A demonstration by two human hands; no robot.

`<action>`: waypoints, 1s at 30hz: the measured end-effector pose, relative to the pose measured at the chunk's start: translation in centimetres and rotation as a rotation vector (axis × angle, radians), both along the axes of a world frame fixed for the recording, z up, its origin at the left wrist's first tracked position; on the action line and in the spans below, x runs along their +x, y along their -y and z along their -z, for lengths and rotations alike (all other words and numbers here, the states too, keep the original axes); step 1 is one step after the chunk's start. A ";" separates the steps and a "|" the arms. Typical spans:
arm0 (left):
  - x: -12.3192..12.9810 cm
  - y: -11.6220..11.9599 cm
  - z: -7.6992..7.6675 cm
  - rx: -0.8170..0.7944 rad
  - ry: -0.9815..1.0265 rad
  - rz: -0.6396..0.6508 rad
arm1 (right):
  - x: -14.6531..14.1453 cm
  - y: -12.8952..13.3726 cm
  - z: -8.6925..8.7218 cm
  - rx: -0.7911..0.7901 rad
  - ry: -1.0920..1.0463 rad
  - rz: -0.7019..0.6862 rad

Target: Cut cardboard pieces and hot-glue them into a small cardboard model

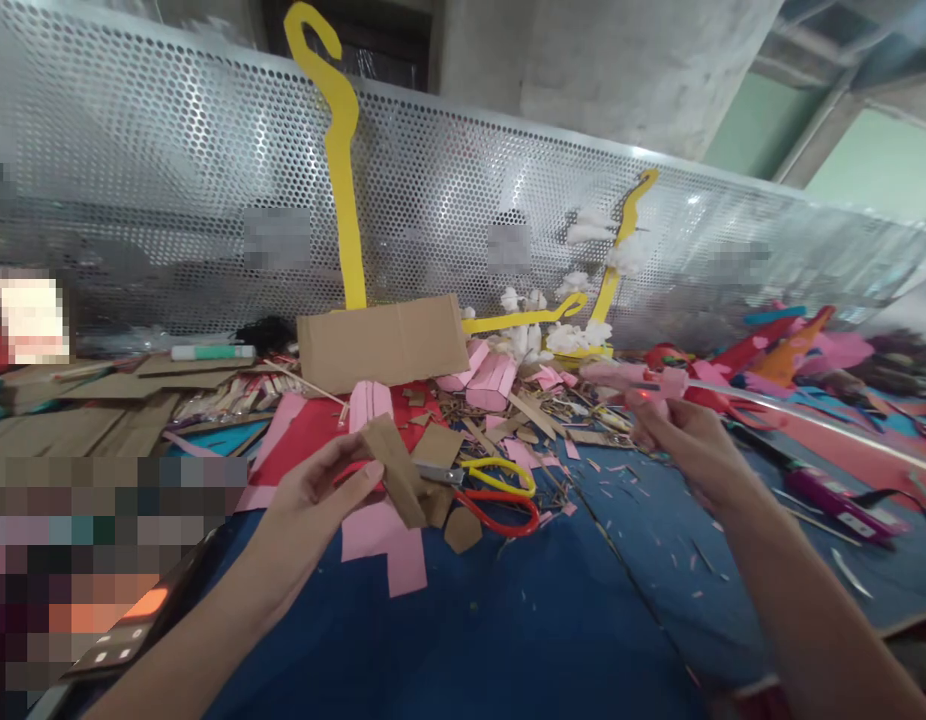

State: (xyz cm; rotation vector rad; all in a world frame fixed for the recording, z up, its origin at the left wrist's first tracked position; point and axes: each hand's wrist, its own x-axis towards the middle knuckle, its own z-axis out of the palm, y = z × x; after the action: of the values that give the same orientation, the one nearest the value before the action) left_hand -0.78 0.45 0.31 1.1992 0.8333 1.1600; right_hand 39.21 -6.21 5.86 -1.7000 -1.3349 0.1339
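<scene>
The left hand (pixel 313 490)'s grip pinched a brown cardboard strip (pixel 395 473) near yellow-and-red-handled metal scissors (pixel 500 509) above the blue bench (pixel 508 630); the right hand (pixel 692 440) held, apparently, a pink plastic glue gun (pixel 664 383). Good handling needed steady fingertips clear of its tip.
</scene>
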 end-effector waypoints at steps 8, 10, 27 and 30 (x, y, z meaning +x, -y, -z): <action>-0.4 -0.5 0.4 0.350 -0.241 0.001 | -11.2 -2.5 2.4 -0.046 -0.521 -0.600; -0.3 -0.4 0.4 0.376 -0.259 0.014 | -11.8 -2.3 3.5 -0.069 -0.496 -0.674; 0.2 1.6 -0.5 0.498 -0.445 0.045 | -14.0 0.8 3.9 -0.066 -0.191 -0.840; 0.2 1.7 -0.4 0.502 -0.456 0.044 | -14.0 0.8 4.3 -0.053 -0.164 -0.836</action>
State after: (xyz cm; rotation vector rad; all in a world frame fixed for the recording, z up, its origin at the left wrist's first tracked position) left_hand -0.57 -1.21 0.72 1.9366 0.8681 1.1084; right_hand 25.25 -7.02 1.60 -1.0432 -1.8414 0.7716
